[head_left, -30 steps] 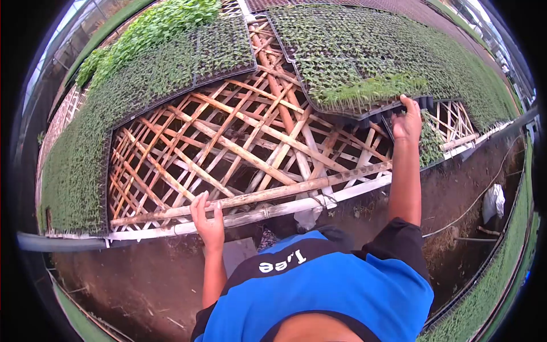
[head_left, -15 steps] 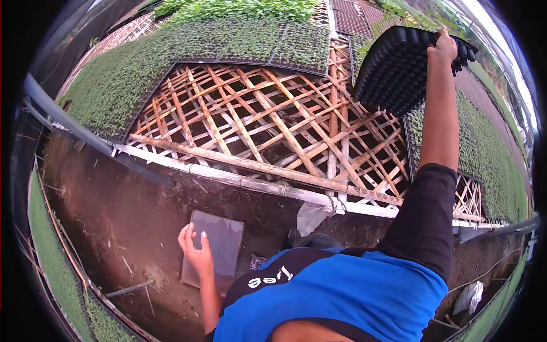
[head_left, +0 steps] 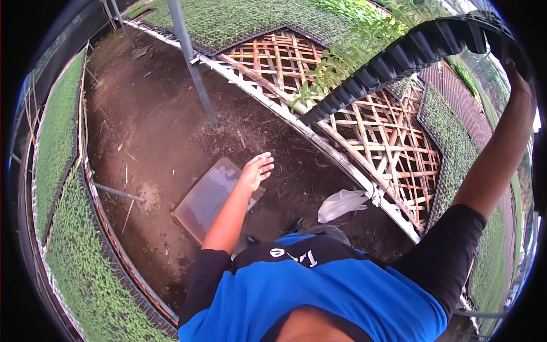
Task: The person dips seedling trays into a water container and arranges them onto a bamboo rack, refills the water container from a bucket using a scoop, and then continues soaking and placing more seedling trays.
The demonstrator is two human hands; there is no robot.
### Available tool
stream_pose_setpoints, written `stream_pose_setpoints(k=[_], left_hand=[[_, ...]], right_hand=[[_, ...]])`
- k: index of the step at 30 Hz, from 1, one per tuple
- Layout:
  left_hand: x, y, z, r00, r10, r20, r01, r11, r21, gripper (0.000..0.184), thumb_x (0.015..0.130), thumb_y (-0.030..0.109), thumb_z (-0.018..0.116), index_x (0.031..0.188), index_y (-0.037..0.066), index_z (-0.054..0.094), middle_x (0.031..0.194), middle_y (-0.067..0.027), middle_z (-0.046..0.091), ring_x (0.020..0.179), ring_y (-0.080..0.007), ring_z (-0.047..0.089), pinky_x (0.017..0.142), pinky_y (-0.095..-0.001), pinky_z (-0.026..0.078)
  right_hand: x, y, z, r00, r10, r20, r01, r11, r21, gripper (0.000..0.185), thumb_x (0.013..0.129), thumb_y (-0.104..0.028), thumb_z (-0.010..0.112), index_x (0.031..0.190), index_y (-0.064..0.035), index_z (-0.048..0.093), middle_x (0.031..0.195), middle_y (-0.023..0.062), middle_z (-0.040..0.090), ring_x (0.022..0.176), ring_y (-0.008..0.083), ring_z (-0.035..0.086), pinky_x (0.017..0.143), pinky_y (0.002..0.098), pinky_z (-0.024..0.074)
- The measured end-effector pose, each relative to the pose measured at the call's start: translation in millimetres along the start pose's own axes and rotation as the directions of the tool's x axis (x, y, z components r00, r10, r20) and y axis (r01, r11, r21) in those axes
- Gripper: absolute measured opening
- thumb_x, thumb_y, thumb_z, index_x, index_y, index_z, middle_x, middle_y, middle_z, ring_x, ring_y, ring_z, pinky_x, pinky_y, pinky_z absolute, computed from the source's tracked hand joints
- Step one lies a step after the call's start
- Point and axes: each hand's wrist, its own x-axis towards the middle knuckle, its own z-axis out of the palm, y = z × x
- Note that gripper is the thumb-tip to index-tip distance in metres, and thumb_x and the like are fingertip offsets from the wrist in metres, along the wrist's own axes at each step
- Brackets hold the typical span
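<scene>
My right hand (head_left: 517, 80), raised at the far right, grips the rim of a black plastic seedling tray (head_left: 393, 62). The tray is tilted up, with its cell undersides partly facing me. Green leafy stems (head_left: 347, 62) show along its far side. The tray hides some of that hand's fingers. My left hand (head_left: 256, 172) hangs in front of me, fingers loosely spread, with nothing in it. Below it on the ground lies a flat grey slab (head_left: 208, 194), which it appears not to touch.
A bamboo lattice bench (head_left: 376, 131) carries trays of green seedlings (head_left: 245, 23). Another seedling bed (head_left: 85, 251) runs along the left. A grey post (head_left: 191, 62) stands by the bench edge. Whitish plastic (head_left: 342, 205) lies near my feet on the dirt floor (head_left: 137, 125).
My view has turned left. The tray in my right hand has come closer and tilted to a more edge-on angle. My left hand has moved forward and stays empty.
</scene>
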Motion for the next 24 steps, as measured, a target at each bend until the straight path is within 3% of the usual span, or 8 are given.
stream_pose_setpoints(k=[4, 6, 7, 9, 10, 17, 20, 24], left_hand=[[-33.2, 20.2, -51.0, 0.959, 0.211, 0.190, -0.063, 0.810, -0.584, 0.030, 0.083, 0.029, 0.046, 0.105, 0.009, 0.050, 0.107, -0.0094, 0.053, 0.097, -0.0231, 0.050, 0.080, -0.0387, 0.039], [-67.3, 37.4, -100.3, 0.807, 0.561, 0.185, -0.170, 0.521, -0.837, 0.038, 0.084, 0.033, 0.041, 0.111, 0.007, 0.045, 0.111, -0.0114, 0.050, 0.100, -0.0281, 0.048, 0.084, -0.0446, 0.038], [-101.7, 54.3, -118.9, 0.833, 0.544, 0.101, -0.001, 0.185, -0.983, 0.041, 0.085, 0.035, 0.037, 0.114, 0.006, 0.043, 0.113, -0.0126, 0.048, 0.101, -0.0292, 0.047, 0.086, -0.0454, 0.037], [-173.2, 73.6, -142.7, 0.815, 0.573, -0.086, -0.250, 0.214, -0.944, 0.048, 0.086, 0.040, 0.032, 0.119, 0.005, 0.038, 0.117, -0.0144, 0.044, 0.104, -0.0305, 0.045, 0.088, -0.0459, 0.037], [-202.8, 71.2, -151.4, 0.743, 0.648, -0.165, -0.595, 0.527, -0.607, 0.052, 0.086, 0.042, 0.031, 0.121, 0.004, 0.036, 0.119, -0.0151, 0.042, 0.105, -0.0307, 0.044, 0.088, -0.0456, 0.037], [-279.3, -20.2, -223.4, 0.841, 0.236, -0.486, -0.416, 0.857, -0.303, 0.037, 0.076, 0.005, 0.052, 0.110, 0.007, 0.037, 0.097, -0.0096, 0.053, 0.087, -0.0208, 0.055, 0.072, -0.0361, 0.049], [-252.5, -66.2, -240.6, 0.760, 0.087, -0.644, -0.267, 0.945, -0.187, 0.034, 0.074, 0.006, 0.056, 0.104, 0.007, 0.040, 0.090, -0.0085, 0.054, 0.077, -0.0174, 0.055, 0.064, -0.0340, 0.049], [-193.8, -129.6, -275.8, 0.548, 0.044, -0.835, -0.157, 0.986, -0.050, 0.026, 0.074, 0.007, 0.057, 0.097, 0.004, 0.046, 0.086, -0.0058, 0.055, 0.079, -0.0155, 0.052, 0.070, -0.0308, 0.042]], right_hand=[[-77.9, 44.4, 73.6, 0.984, 0.077, 0.160, -0.086, 0.995, 0.044, 0.023, 0.074, -0.016, 0.056, 0.092, -0.0019, 0.053, 0.089, 0.0098, 0.057, 0.078, 0.0199, 0.056, 0.069, 0.0343, 0.0461], [-115.6, 74.9, 107.9, 0.960, 0.142, 0.241, -0.165, 0.983, 0.075, 0.024, 0.074, -0.017, 0.056, 0.093, -0.0017, 0.053, 0.090, 0.0097, 0.057, 0.078, 0.0201, 0.056, 0.070, 0.0342, 0.0461], [-133.2, 91.2, 124.3, 0.942, 0.178, 0.284, -0.211, 0.973, 0.093, 0.025, 0.075, -0.017, 0.055, 0.094, -0.0015, 0.053, 0.090, 0.0097, 0.057, 0.079, 0.0202, 0.056, 0.070, 0.0342, 0.0461], [-167.0, 125.1, 155.7, 0.893, 0.262, 0.366, -0.323, 0.939, 0.117, 0.026, 0.075, -0.018, 0.055, 0.095, -0.0013, 0.053, 0.091, 0.0097, 0.057, 0.079, 0.0204, 0.056, 0.070, 0.0342, 0.0462], [-182.3, 142.2, 171.0, 0.861, 0.306, 0.406, -0.384, 0.915, 0.124, 0.027, 0.075, -0.018, 0.054, 0.096, -0.0012, 0.053, 0.091, 0.0097, 0.057, 0.079, 0.0205, 0.057, 0.071, 0.0342, 0.0462], [-280.7, 270.6, 247.2, 0.468, 0.699, 0.540, -0.861, 0.499, 0.099, 0.032, 0.075, -0.020, 0.053, 0.100, -0.0009, 0.052, 0.094, 0.0084, 0.058, 0.081, 0.0194, 0.057, 0.074, 0.0325, 0.0454], [-287.7, 380.7, 236.3, 0.278, 0.775, 0.568, -0.833, 0.488, -0.259, 0.008, 0.071, -0.009, 0.054, 0.077, -0.0079, 0.050, 0.071, 0.0029, 0.055, 0.062, 0.0123, 0.055, 0.058, 0.0244, 0.0474], [-339.1, 535.3, 215.7, 0.174, 0.852, 0.494, -0.818, 0.404, -0.409, 0.013, 0.069, -0.003, 0.056, 0.066, -0.0119, 0.048, 0.063, -0.0030, 0.051, 0.052, 0.0075, 0.047, 0.049, 0.0210, 0.0384]])
